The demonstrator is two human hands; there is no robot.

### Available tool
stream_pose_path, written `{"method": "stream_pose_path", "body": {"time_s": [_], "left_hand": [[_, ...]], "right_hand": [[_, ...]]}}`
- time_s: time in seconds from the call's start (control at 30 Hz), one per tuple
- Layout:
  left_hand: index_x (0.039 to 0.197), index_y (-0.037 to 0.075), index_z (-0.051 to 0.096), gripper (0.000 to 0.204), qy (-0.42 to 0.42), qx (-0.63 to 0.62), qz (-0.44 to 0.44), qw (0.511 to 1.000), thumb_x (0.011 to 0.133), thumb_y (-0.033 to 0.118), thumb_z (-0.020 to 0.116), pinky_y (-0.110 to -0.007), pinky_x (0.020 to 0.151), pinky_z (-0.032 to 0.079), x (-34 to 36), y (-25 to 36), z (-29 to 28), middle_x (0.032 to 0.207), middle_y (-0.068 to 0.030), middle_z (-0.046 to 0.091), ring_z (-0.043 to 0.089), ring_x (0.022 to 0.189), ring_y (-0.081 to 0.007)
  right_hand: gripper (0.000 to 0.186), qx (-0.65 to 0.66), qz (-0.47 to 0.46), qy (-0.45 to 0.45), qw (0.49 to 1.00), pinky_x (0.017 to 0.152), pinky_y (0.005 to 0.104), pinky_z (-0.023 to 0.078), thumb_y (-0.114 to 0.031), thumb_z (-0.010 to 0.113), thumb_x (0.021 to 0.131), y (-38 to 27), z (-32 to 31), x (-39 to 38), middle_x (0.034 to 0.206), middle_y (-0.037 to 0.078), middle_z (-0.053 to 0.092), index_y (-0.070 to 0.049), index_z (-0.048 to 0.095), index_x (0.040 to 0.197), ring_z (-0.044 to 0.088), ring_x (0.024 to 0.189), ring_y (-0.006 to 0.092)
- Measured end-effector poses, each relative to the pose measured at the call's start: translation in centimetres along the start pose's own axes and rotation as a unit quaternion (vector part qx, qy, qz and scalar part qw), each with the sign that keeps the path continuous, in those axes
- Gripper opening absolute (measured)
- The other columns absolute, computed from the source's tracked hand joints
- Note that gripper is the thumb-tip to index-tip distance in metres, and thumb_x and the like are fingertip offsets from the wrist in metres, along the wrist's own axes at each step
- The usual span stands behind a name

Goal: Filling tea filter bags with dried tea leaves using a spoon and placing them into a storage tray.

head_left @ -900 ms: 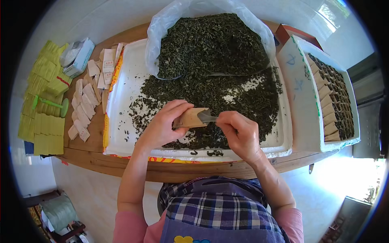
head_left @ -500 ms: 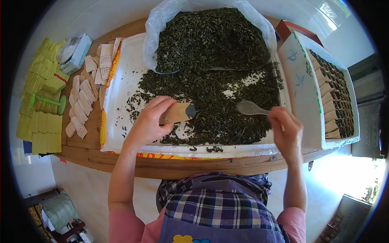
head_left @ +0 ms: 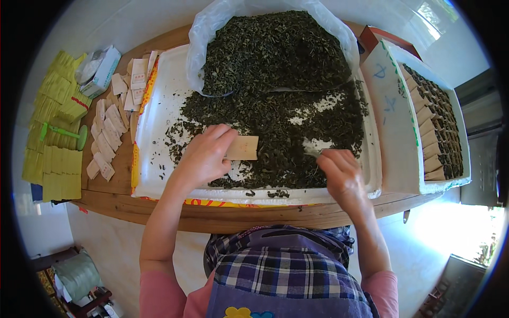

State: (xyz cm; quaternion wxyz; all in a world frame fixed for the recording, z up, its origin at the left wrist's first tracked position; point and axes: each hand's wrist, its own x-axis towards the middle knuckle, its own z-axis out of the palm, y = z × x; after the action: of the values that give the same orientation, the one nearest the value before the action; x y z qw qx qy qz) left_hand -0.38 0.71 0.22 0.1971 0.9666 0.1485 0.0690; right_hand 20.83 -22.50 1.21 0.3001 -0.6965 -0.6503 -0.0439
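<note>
Dark dried leaves lie loose over a shallow white foam tray, spilling from a large clear plastic bag at its far side. My left hand is closed on a small tan paper packet, held over the leaves with its flat face up. My right hand is closed low over the leaves, right of the packet, around the handle of a spoon. The spoon's bowl is hard to make out: a pale patch by the fingers could be spoon or bare tray.
Flat tan packets and stacks of yellow packets lie left, with a green plastic piece and a tissue box. At right stands a white foam box of upright filled packets, before a red box.
My right hand has moved left and down to the leaves with the spoon, which showed clearly before. The packet has turned, so its dark opening no longer shows.
</note>
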Motion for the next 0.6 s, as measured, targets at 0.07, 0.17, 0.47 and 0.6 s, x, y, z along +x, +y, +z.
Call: {"method": "stream_pose_path", "body": {"time_s": [0.07,0.17,0.47,0.6], "left_hand": [[0.114,-0.004,0.058,0.049,0.0,-0.003,-0.003,1.0,0.065,-0.001,0.065,-0.04,0.09,0.049,0.7,0.6,0.3,0.114,-0.0156,0.058,0.057,0.105,-0.034],[0.114,-0.004,0.057,0.05,0.006,-0.035,-0.007,0.999,0.065,0.0,0.065,-0.04,0.09,0.049,1.0,1.0,0.8,0.113,-0.0153,0.058,0.057,0.104,-0.0342],[0.119,-0.001,0.057,0.052,0.031,-0.21,-0.048,0.976,0.068,0.0,0.068,-0.035,0.094,0.048,1.1,1.9,1.0,0.116,-0.0122,0.058,0.058,0.11,-0.0293],[0.119,0.0,0.057,0.054,0.031,-0.293,-0.062,0.954,0.067,-0.001,0.07,-0.032,0.095,0.047,1.5,2.8,1.2,0.116,-0.0107,0.057,0.059,0.109,-0.0262]], "right_hand": [[0.025,0.025,-0.013,-0.002,1.0,0.072,0.0394,0.051,0.015,0.058,0.069,-0.2,1.0,0.5,0.094,0.014,0.065,0.0,0.061,0.089,0.063,0.084,0.0321],[0.025,0.071,0.006,0.047,0.996,0.069,0.0381,0.051,0.015,0.061,0.07,-0.3,1.7,1.0,0.093,0.013,0.065,-0.001,0.061,0.089,0.062,0.082,0.0319],[0.027,0.037,-0.072,0.051,0.995,0.07,0.0376,0.05,0.012,0.063,0.066,-2.2,-0.4,4.1,0.094,0.013,0.064,-0.001,0.062,0.09,0.062,0.081,0.0313],[0.028,-0.006,-0.162,0.005,0.987,0.072,0.0373,0.05,0.009,0.064,0.063,-3.1,-0.3,4.9,0.093,0.014,0.061,0.002,0.062,0.09,0.064,0.084,0.0293]]}}
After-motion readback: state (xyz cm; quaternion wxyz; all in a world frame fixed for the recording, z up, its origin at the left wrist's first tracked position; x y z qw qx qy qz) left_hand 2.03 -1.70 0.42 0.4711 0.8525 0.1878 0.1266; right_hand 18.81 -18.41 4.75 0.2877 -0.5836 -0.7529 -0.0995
